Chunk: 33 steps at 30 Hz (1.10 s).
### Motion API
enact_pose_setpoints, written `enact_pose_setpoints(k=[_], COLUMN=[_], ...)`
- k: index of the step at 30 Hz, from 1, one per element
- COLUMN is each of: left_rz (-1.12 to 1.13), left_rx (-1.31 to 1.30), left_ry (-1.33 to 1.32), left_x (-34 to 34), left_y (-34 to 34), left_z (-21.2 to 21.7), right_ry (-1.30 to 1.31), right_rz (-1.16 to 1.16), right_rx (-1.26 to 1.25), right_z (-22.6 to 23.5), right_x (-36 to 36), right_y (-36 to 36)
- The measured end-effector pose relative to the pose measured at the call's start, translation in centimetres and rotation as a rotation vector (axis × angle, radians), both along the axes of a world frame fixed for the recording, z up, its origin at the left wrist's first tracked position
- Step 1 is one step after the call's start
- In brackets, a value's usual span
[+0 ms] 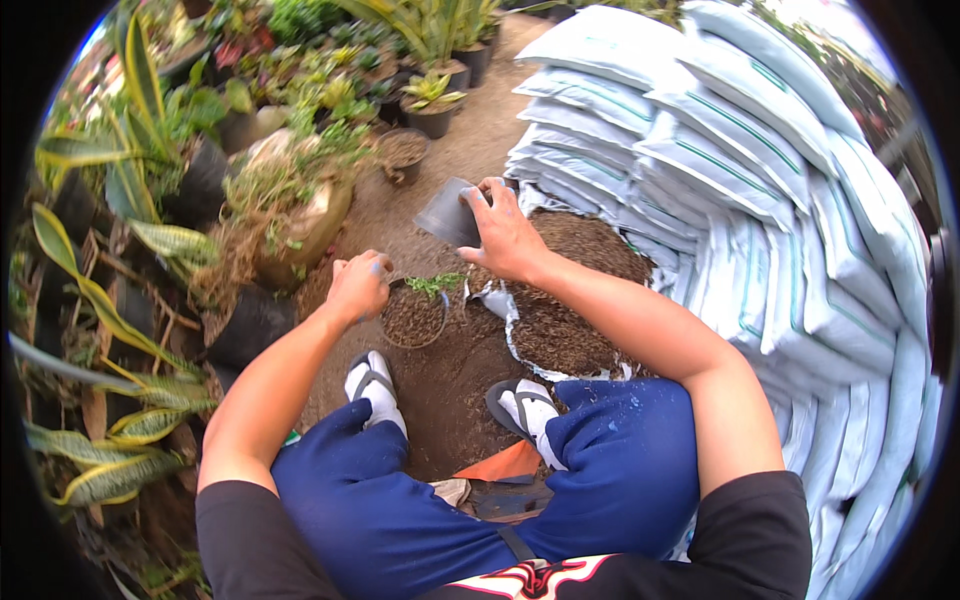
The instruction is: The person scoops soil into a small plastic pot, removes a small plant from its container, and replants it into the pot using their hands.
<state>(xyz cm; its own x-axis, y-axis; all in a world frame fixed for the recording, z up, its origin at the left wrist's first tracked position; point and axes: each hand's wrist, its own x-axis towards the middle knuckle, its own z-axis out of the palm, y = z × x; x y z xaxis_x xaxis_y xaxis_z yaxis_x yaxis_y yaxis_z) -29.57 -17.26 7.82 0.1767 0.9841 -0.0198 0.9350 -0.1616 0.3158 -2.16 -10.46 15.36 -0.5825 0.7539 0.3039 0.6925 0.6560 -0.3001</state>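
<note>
My right hand (508, 232) grips an empty-looking grey plastic pot (445, 214), tilted on its side above the ground, with its fingers over the rim. My left hand (360, 288) is closed, its fingers curled beside the left rim of a round pot of brown soil (412, 318). What those fingers hold, if anything, is hidden. A small green seedling (432, 285) lies or stands at the far edge of that soil. Just right of it, a torn-open white sack (512, 340) spills brown potting mix (570, 325).
White sacks (720, 150) are stacked high along the right. Potted snake plants (150, 240) crowd the left. A full sack with dry roots (300, 230), a small soil-filled pot (403, 152) and a yellow-green potted plant (430, 105) stand ahead. My sandalled feet (375, 385) flank loose soil.
</note>
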Motion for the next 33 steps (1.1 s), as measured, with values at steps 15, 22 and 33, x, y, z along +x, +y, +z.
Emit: enact_pose_setpoints(k=[15,22,33], left_rz=[-0.592,-0.599,-0.521], left_rx=[0.09,0.024,-0.353], left_ry=[0.412,0.497,0.331], left_x=[11.4,19.6,30.8], left_y=[2.8,3.4,1.6], left_z=[12.1,17.5,14.6], right_ry=[-0.373,-0.247,-0.331], right_rz=[-0.446,-0.604,-0.609], right_rx=[0.149,-0.04,-0.429], right_z=[14.0,7.8,3.7], right_x=[24.1,28.9,31.3], right_y=[-9.7,-8.5,-4.2])
